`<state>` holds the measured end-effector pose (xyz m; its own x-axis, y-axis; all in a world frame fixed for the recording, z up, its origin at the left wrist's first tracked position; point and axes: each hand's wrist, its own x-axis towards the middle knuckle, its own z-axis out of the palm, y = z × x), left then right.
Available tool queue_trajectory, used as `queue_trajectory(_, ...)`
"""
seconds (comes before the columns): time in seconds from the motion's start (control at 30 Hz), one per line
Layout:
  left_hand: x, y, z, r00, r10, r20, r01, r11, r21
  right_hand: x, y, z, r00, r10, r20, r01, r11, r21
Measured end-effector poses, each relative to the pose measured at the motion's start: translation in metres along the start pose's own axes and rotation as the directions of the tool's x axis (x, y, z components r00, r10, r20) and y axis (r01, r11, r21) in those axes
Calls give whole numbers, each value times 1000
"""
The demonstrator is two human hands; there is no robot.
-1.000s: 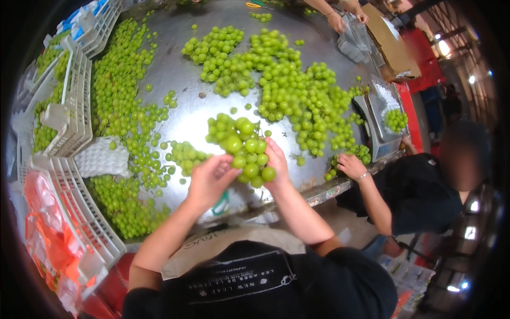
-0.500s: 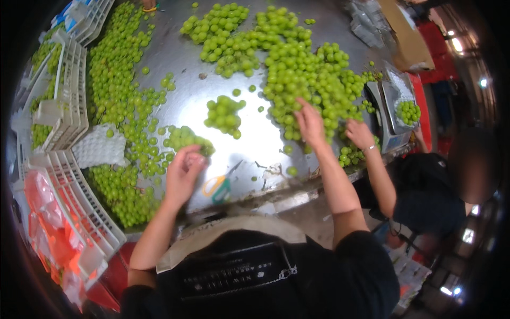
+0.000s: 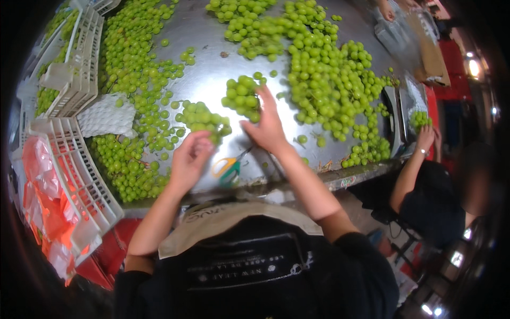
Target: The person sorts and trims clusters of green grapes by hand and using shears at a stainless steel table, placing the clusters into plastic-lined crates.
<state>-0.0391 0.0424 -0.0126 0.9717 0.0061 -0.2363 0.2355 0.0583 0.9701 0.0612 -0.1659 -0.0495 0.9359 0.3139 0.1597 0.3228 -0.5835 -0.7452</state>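
My left hand (image 3: 191, 160) is at the near end of a small bunch of green grapes (image 3: 200, 117) lying on the metal table. Its fingers are loosely bent, with no firm hold visible. My right hand (image 3: 269, 126) is open, thumb and fingers spread, at the right side of a second small bunch (image 3: 240, 97). Whether those fingertips touch the grapes, I cannot tell. Between my hands, nearer my body, lie scissors (image 3: 227, 169) with yellow and green handles.
A large heap of grape bunches (image 3: 329, 80) covers the right. Loose grapes (image 3: 133, 69) spread along the left beside white plastic crates (image 3: 87, 196) and a white foam sheet (image 3: 109, 116). At right, a co-worker's hand (image 3: 425, 139) is by grapes on a scale (image 3: 409, 103).
My right hand has left the large heap and come left to the second small bunch. My left hand stays by the first. The co-worker's hand has moved from the heap to the scale.
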Motion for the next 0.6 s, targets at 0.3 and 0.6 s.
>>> queue_trajectory(0.3, -8, 16, -5, 999, 41, 22, -41, 999, 10, 63, 17, 21, 968, 251, -25, -252, 968, -15)
queue_trajectory(0.6, 0, 18, -9, 999, 7, 45, -3, 996, -87, 50, 40, -3, 786, 514, 344, -536, 288, 794)
